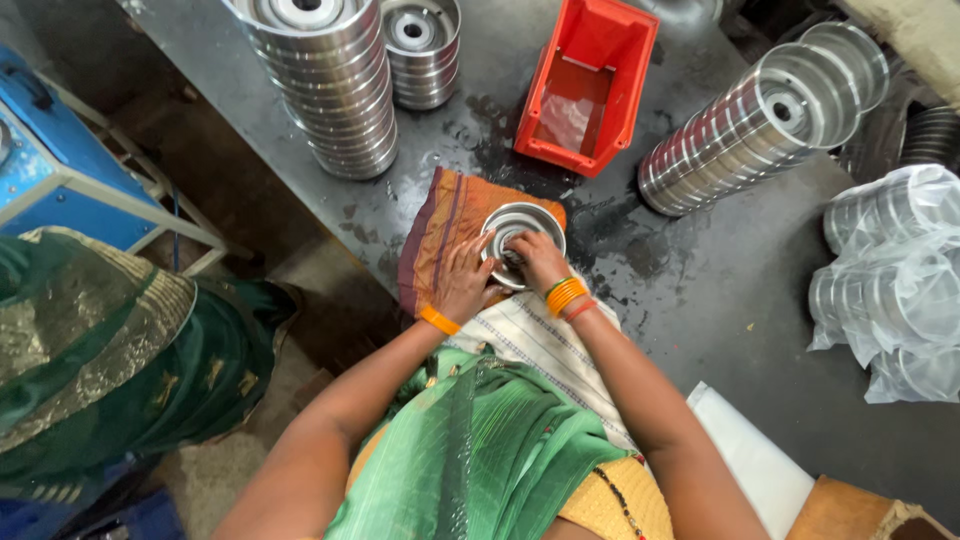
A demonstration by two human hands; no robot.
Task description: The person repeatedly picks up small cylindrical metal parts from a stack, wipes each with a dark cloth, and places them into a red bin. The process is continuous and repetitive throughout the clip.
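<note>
A round shiny metal dish point(521, 222) rests on an orange and brown cloth point(440, 232) at the near edge of a dark worktable point(700, 300). My left hand point(467, 280) grips its left rim, fingers curled over the edge. My right hand point(540, 261) reaches inside the dish with fingers bent on its centre; whether it pinches a small part is hidden. Orange bangles sit on both wrists.
Tall stacks of the same metal dishes stand at the back left point(330, 80) and back centre point(421, 50), another stack lies tilted at the right point(745, 130). A red plastic bin point(585, 85) sits behind the cloth. Dishes wrapped in plastic point(895, 285) lie far right. A person in green point(90, 350) sits at my left.
</note>
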